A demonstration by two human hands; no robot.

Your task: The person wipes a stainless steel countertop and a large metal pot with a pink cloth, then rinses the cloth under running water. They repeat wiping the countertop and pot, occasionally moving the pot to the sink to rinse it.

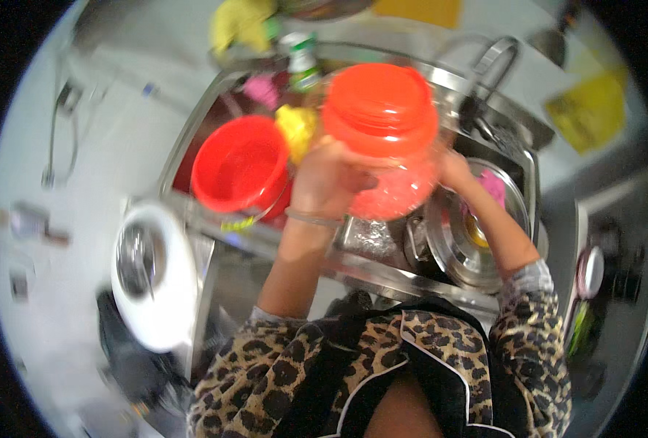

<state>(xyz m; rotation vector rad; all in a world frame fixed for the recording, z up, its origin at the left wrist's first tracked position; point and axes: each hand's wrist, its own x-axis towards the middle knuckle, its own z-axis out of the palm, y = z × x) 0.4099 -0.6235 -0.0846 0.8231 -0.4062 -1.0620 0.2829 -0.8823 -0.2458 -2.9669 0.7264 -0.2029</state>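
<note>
Between my hands, above a stainless-steel sink (368, 271), is a large container with a bright red top (381, 109). Its lower part looks shiny and red-tinted, though motion blur hides the detail. My left hand (329, 178) grips its left side, a band around the wrist. On the far right side my right hand (453, 169) holds it too, the fingers mostly hidden behind it. Left of it a red bucket (242, 164) stands tilted in the sink, beside a crumpled yellow cloth (296, 128). Under my right forearm lies a round steel pan or lid (450, 254) with a pink cloth (491, 186).
A curved faucet (485, 104) rises at the back right. A green-and-white bottle (303, 63) and pink cloth (261, 90) are at the back left. To the left sits a white oval basin (159, 312) with a steel bowl (137, 260). A yellow sheet (590, 112) lies right.
</note>
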